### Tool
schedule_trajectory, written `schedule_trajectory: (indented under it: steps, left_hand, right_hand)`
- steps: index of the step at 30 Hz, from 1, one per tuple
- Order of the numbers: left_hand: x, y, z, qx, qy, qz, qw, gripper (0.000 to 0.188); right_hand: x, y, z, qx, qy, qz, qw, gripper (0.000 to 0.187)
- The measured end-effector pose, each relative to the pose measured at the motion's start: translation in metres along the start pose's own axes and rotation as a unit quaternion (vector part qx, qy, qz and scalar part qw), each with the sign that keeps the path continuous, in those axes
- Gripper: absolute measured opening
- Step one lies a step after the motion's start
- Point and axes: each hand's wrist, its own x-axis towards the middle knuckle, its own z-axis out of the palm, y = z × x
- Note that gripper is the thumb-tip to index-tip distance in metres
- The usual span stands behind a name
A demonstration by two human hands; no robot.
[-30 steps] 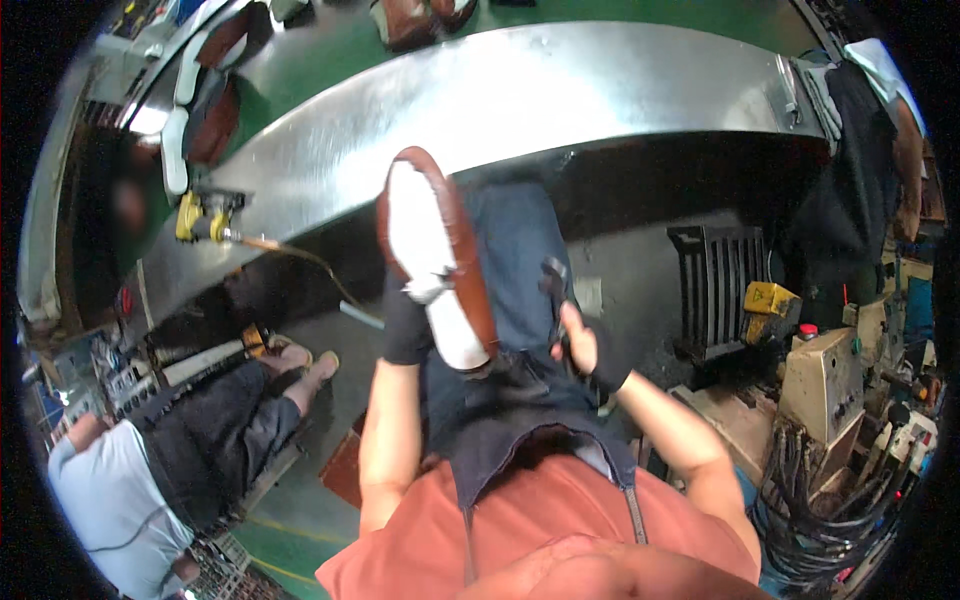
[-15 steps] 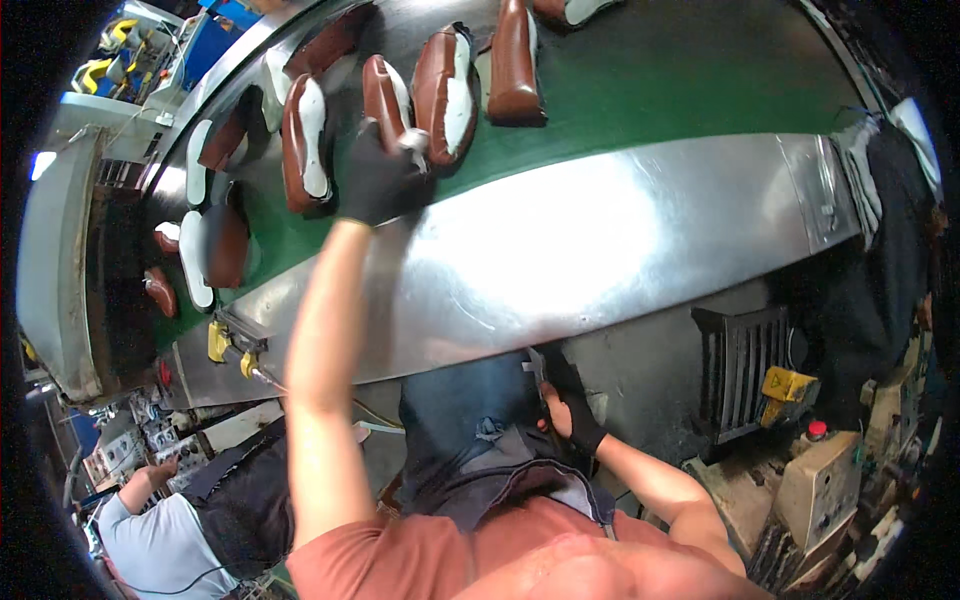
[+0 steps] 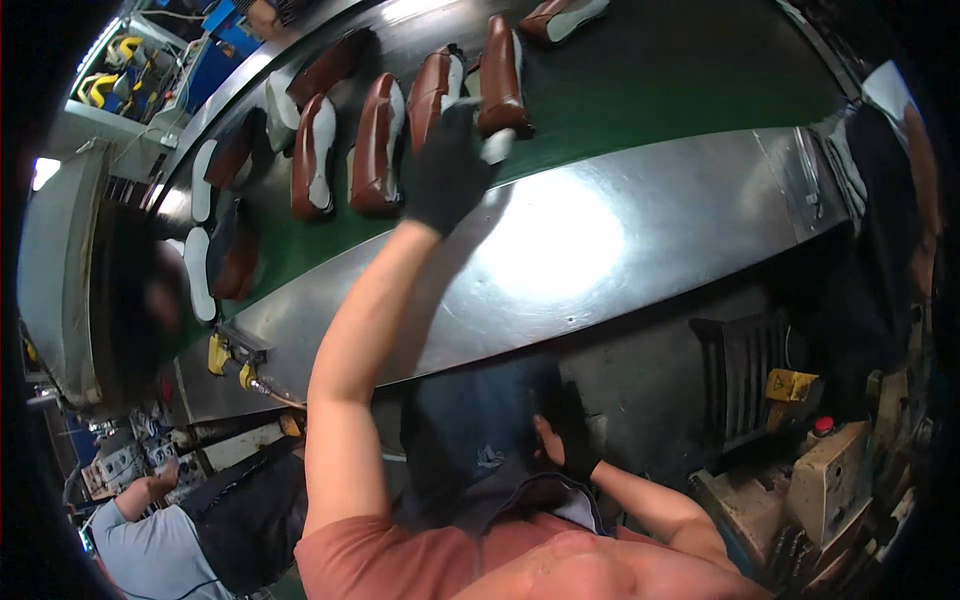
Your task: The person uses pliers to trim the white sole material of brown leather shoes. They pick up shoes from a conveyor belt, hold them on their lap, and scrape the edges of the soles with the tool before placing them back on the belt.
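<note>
My left hand [image 3: 447, 175], in a black glove with a pale thumb tip, reaches over the green belt [image 3: 640, 110]. Its thumb and forefinger are apart beside the near end of a brown shoe [image 3: 502, 85]. Behind the hand lies another brown shoe [image 3: 432, 85], its near end covered by the glove. To the left, two more brown shoes with white bottoms, one shoe [image 3: 377, 150] and another shoe [image 3: 313, 160], lie side by side. My right hand [image 3: 568, 440], also gloved, is low by my lap with curled fingers; what they hold is too dark to make out.
A bare metal ledge [image 3: 660, 225] runs between me and the belt. More brown pieces and white soles [image 3: 200, 275] lie at left. A yellow-handled tool [image 3: 218, 354] sits at the ledge's left end. A co-worker [image 3: 165, 545] is at lower left; a red button box [image 3: 830, 470] stands at right.
My left hand has moved right, away from the shoe it was touching. That shoe now lies nearer the ledge. My right hand stays by my lap.
</note>
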Motion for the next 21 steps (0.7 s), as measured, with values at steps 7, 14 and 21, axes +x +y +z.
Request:
schedule_trajectory:
  steps: [7, 14, 21]
  left_hand:
    - [0.153, -0.038, 0.181, 0.12, -0.025, -0.193, 0.974, 0.073]
    - [0.232, -0.143, 0.229, 0.064, -0.174, -0.19, 0.964, 0.082]
    - [0.205, -0.079, 0.183, -0.095, -0.357, -0.164, 0.915, 0.055]
  right_hand:
    - [-0.002, -0.005, -0.009, -0.056, -0.042, 0.008, 0.998, 0.04]
    - [0.021, -0.022, -0.031, -0.059, -0.06, 0.067, 0.994, 0.04]
    - [0.019, -0.02, -0.028, -0.072, -0.052, 0.079, 0.993, 0.04]
